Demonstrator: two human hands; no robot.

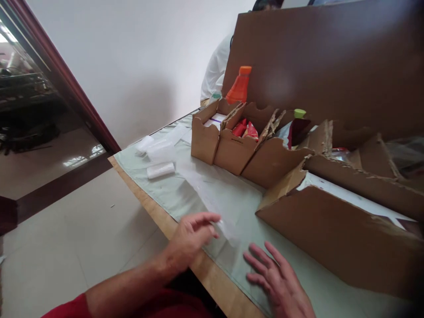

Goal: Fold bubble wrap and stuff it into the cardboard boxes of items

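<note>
Thin translucent plastic (202, 190) stretches over the pale green cloth from the rolls at the back left down to the front. At its near end is my left hand (195, 236), thumb and forefinger a little apart, with the plastic's edge just beyond the fingertips; it does not look gripped. My right hand (276, 278) hovers over the cloth to the right, fingers spread and nothing in it. A small white roll (160, 170) lies on the cloth, and more crumpled clear plastic (160, 151) sits behind it.
Cardboard boxes (232, 152) holding packets stand in a row along the right. A larger box (331, 234) is nearest. An orange bottle (239, 86) rises behind them, before a tall cardboard panel (314, 66). Behind it is a person in white (215, 68). The table's wooden edge (159, 216) runs diagonally.
</note>
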